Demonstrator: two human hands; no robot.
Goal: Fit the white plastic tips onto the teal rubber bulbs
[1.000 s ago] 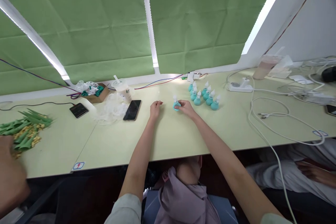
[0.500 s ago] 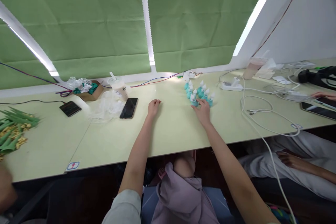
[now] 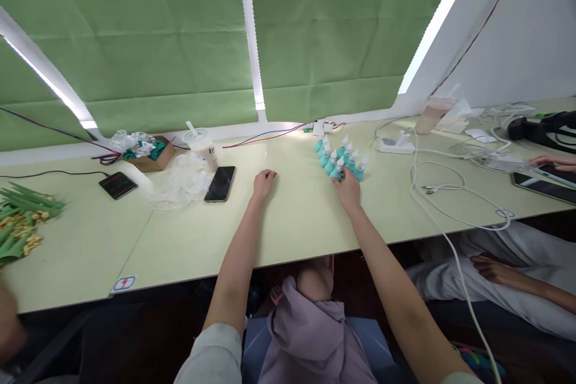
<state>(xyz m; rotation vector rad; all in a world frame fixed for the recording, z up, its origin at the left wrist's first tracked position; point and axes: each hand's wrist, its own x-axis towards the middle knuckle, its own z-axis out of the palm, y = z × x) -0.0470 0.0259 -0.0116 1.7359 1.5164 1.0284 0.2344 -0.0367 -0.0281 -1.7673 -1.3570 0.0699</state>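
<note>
My right hand (image 3: 348,189) reaches to a cluster of small teal bottles (image 3: 324,159) with pale, pointed tips, standing upright close together on the table. Its thumb and fingers close around the nearest bottle (image 3: 336,172) at the front of the cluster; the fingers partly cover its side. More of these bottles stand just behind and to the right of the fingers. Left of them, my left hand (image 3: 263,183) rests on the tabletop, fingers curled in, with nothing visible in it.
A phone (image 3: 220,184), a drink cup (image 3: 202,147) and a clear plastic bag (image 3: 181,185) lie left of my left hand. Behind them is a cardboard box (image 3: 155,160). Rightward are a white power strip (image 3: 396,143), loose cables and another person's hand (image 3: 552,162).
The front bottle has shifted slightly right with my right hand, and the gap between the two rows looks narrower. My left hand stays in place.
</note>
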